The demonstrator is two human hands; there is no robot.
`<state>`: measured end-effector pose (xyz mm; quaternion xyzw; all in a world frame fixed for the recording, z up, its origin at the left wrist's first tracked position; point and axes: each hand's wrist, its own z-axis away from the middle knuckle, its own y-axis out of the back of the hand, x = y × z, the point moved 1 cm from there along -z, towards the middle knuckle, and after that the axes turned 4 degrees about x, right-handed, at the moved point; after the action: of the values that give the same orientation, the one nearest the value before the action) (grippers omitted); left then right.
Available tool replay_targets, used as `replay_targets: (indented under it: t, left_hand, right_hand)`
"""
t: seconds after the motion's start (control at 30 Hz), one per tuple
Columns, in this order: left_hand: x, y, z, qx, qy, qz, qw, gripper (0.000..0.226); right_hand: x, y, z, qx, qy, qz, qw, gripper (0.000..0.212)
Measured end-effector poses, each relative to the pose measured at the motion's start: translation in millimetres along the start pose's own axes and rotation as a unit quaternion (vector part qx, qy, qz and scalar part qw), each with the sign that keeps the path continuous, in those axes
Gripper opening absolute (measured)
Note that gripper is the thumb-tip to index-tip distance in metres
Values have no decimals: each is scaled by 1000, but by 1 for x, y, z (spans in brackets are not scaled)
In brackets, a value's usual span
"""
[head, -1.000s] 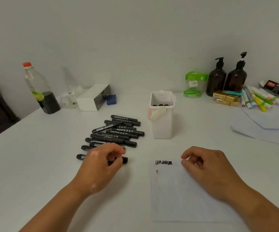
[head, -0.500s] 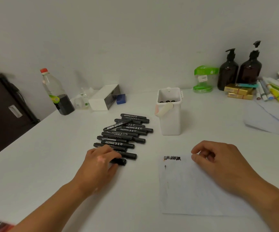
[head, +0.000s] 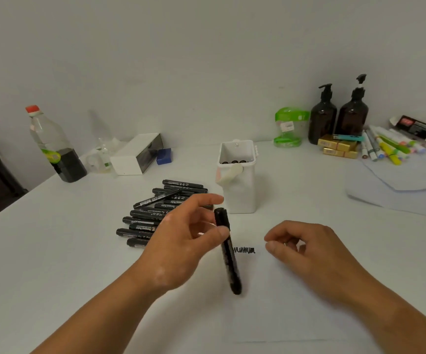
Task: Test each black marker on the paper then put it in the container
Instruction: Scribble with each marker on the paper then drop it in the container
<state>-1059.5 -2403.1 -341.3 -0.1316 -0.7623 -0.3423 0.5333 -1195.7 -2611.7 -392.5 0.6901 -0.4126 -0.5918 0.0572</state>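
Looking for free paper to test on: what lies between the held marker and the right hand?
Head view: a black scribble on the paper, between the marker and the right hand.

A single wide-angle camera worn on the person's head looks forward and down across the white surface (head: 53,251). Both forearms enter from the bottom edge. The left hand (head: 181,246) and right hand (head: 306,249) sit close under the lens, with the black marker (head: 229,264) near the middle of the frame. The wall (head: 207,60) fills the upper part, well beyond the hands, and the surface's far edge curves with the lens.
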Motion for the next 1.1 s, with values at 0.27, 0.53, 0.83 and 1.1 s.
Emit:
replay_targets:
  t: [0.27,0.53,0.83,1.1]
  left_hand:
    - [-13,-31,-34,-48,25,199,978,17]
    - [-34,-42,-26,-42,-110,-149,982,31]
    - [-32,-55,-16,-100,-195,-218,951,27]
    - [-34,-59,-13,-99,-215,-197,951,26]
  right_hand:
    - [4,5,-4,-40,-37,-69,996,29]
    - [6,10,-10,50,-92,-159,982,12]
    - [-13,-9,-5,-13,-108,-289,951,13]
    - [-15,-20,-3,-20,-110,-323,940,24]
